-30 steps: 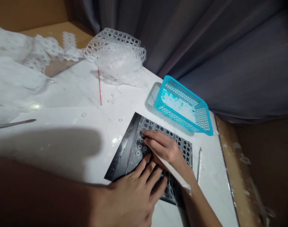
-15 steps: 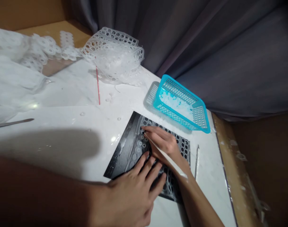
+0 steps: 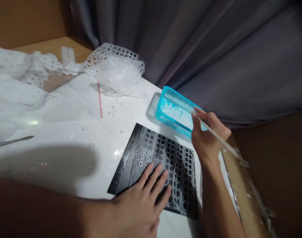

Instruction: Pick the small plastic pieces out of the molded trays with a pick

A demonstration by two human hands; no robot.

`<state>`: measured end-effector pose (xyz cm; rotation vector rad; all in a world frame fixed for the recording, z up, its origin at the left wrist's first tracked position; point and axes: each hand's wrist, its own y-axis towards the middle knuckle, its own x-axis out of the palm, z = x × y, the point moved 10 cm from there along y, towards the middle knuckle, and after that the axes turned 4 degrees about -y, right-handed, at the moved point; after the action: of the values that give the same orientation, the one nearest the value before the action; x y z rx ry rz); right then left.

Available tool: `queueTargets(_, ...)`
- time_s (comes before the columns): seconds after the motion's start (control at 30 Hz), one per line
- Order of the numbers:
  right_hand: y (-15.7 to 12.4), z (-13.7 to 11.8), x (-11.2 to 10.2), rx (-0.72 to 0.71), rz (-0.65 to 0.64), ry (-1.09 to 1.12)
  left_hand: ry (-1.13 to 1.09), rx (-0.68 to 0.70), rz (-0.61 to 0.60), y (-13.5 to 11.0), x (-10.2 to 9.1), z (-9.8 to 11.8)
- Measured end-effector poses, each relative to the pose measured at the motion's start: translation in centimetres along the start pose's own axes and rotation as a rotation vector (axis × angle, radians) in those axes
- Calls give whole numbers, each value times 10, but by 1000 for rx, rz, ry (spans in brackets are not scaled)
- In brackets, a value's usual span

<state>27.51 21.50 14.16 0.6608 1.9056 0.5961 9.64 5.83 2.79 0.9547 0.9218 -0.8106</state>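
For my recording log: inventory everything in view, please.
Table: one, white, across the middle
Board: one, black, on the table
Holed strips: several, clear, on the board
Small rings: about five, whitish, on the board
Basket: one, blue, beyond the board
Small bits: many, white, in the basket
Stick: one, white, reaching to the basket
Loose rings: at least three, clear, on the table
Thin strip: one, red, left of the basket
Pointed tool: one, dark, left edge
Holed scraps: many, white, heaped upper left
Curtain: one, grey, behind
Left hand: one, bare, on the board
Right hand: one, bare, holding the stick
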Motion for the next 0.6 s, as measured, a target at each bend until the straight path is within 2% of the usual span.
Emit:
queueTargets(0.07,6,12,9,-11,-139,-16,17,3,0,0,1,0)
queueTargets(0.17,-6,16,12,58,-194,176,44,15,-5,1,-1,-1)
queueTargets(0.23,-26,7,20,130,-268,370,58,20,-12,2,-2,-1)
queueTargets(0.4,-90,-42,57,108,-718,580,52,16,-39,3,-2,-1)
queueTargets(0.47,-104,-50,62,76,-776,589,44,16,-54,3,-1,0)
queueTargets(0.6,-112,-48,64,59,-736,610,50,10,-61,3,0,0)
